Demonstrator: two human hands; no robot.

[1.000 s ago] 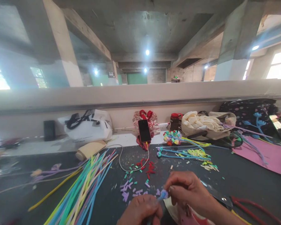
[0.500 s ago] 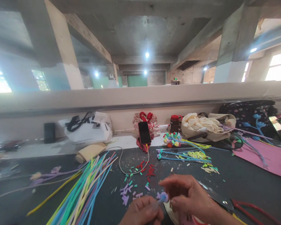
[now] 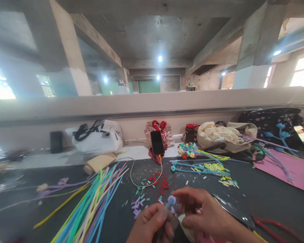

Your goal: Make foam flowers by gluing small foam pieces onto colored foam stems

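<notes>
In the head view, my left hand (image 3: 152, 222) is closed in a pinch on the blue stem of a small pipe-cleaner flower (image 3: 171, 199) with a lilac and blue head. My right hand (image 3: 202, 211) is beside the flower, its fingers curved and the thumb apart from them. The right index fingertip is close to the flower head; whether it touches cannot be made out. Short lilac pipe-cleaner pieces (image 3: 136, 204) lie left of the flower, with red pieces (image 3: 164, 183) farther back. Scissors with red handles (image 3: 273, 226) lie by my right forearm.
Long coloured pipe cleaners (image 3: 91, 206) are bundled at the left. Finished pipe-cleaner flowers (image 3: 187, 150) and cut yellow pieces (image 3: 212, 167) lie at the back right. A phone (image 3: 157, 143) with a cable (image 3: 131, 179) leans on a patterned bag. A pink sheet (image 3: 281, 168) lies far right.
The flower has risen and shifted slightly left in my left hand, its head now pointing up. My right hand has stayed beside it with little movement. The view has shifted slightly.
</notes>
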